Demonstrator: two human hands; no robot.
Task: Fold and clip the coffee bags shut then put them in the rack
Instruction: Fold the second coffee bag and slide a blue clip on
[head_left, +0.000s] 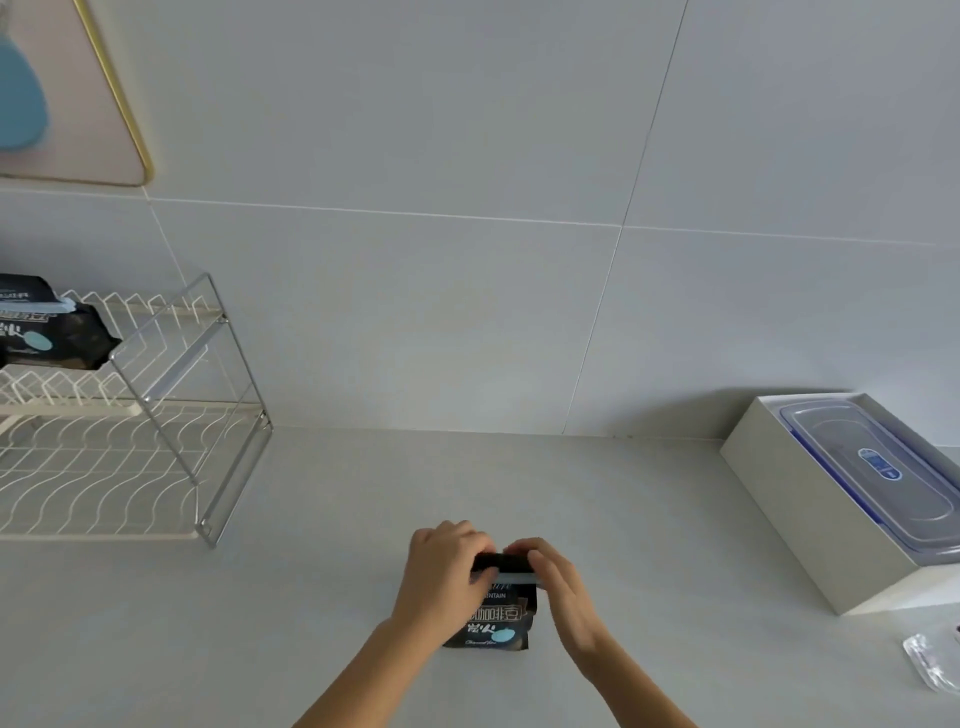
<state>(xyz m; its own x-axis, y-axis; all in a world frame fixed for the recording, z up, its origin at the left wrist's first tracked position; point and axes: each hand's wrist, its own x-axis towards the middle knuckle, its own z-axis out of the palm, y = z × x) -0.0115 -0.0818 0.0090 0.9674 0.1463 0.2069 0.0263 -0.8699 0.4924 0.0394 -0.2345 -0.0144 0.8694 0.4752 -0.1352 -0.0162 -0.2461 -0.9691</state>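
Standing upright on the pale grey tabletop, near its front edge in the head view, a small black coffee bag with white lettering and a light blue dot is held at its folded-over top by both bare hands. The left hand has its grip clamped on the top left corner of the bag, fingers over the fold and thumb on the front. The right hand closes its grip on the top right corner in the same way. A pale blue bar-shaped clip lies across the bag just under the fold, running between the two hands, its right end beneath the right thumb. Well apart to the left stands a two-tier white wire rack with a chrome frame, and on its upper tier lies a second black coffee bag with a pale blue clip across its top. At the right, an open white box holds a clear plastic container with a blue-edged lid. A crumpled clear plastic wrapper lies at the far right edge.
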